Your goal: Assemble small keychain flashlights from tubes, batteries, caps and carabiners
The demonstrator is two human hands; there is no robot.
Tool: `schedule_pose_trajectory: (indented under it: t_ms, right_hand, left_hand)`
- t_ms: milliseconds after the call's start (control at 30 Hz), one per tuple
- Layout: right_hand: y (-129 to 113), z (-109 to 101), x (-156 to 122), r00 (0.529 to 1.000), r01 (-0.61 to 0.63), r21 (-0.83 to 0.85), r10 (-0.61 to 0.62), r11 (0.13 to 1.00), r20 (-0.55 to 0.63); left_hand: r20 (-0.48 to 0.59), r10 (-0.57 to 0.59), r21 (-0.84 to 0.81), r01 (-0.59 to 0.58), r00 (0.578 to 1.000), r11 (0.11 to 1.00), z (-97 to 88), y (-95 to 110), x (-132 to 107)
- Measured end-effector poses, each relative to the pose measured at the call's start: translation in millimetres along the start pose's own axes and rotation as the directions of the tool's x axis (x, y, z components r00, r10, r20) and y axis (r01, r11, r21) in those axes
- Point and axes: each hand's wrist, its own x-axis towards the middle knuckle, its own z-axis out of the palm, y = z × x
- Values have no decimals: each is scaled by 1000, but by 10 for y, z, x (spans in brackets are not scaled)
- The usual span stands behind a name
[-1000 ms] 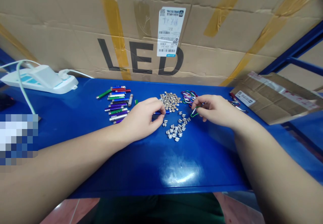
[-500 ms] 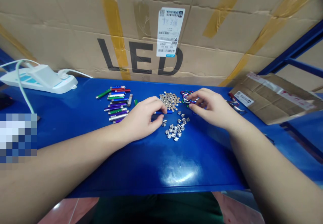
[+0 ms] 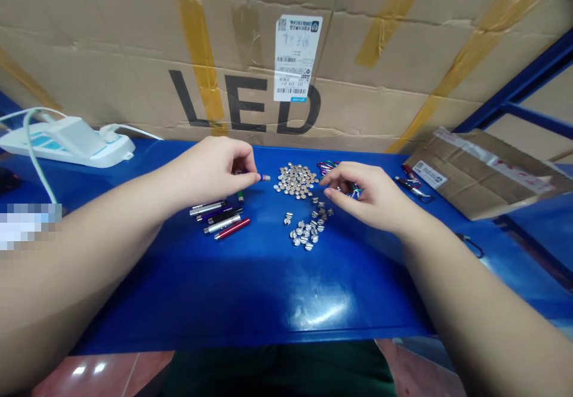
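My left hand (image 3: 219,167) is closed in a pinch on a slim blue penlight (image 3: 265,177). Only its silver end and a little blue show past the fingertips. Below this hand lie several metal penlights in red (image 3: 231,228), silver, black and purple, partly covered by the hand and wrist. My right hand (image 3: 364,195) has thumb and forefinger nearly together at the right edge of a heap of button cells (image 3: 296,177). Whatever they pinch is too small to make out. Coloured cord loops (image 3: 329,169) are partly hidden behind that hand. Small silver caps (image 3: 308,233) lie in front of the cells.
A large cardboard box (image 3: 358,110) walls off the back of the blue table (image 3: 250,301). On the left is a white power strip (image 3: 107,152) with cables. A smaller box (image 3: 483,176) stands at right, with black clips (image 3: 414,189) beside it.
My left hand has moved left and up from beside the cells to above the penlights, uncovering the nearer ones. My right hand has shifted slightly left and down, from the cord loops to the cells.
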Motion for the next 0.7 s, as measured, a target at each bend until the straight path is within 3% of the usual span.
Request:
schedule_pose_trajectory:
  t_ms: [100,200,300,433,700]
  right_hand:
    - [14,-18,0,999,-31,-2,31,1000,28]
    - [12,-13,3,997,-48,10,48,999,56]
    - [11,-11,7,997,-56,23,55,998,62]
    - [12,-16,7,996,-60,31,58,998,62]
    - [8,-27,-3,993,-90,36,86,995,79]
  left_hand:
    - [73,-30,169,17,997,985,12,-92,24]
    - [56,13,282,-28,998,959,66,-199,60]
    - [8,159,340,-152,987,928,114,-330,124]
    - [62,331,369,-330,942,869,187,-453,176]
    - [-8,243,431,-216,970,876,261,-572,188]
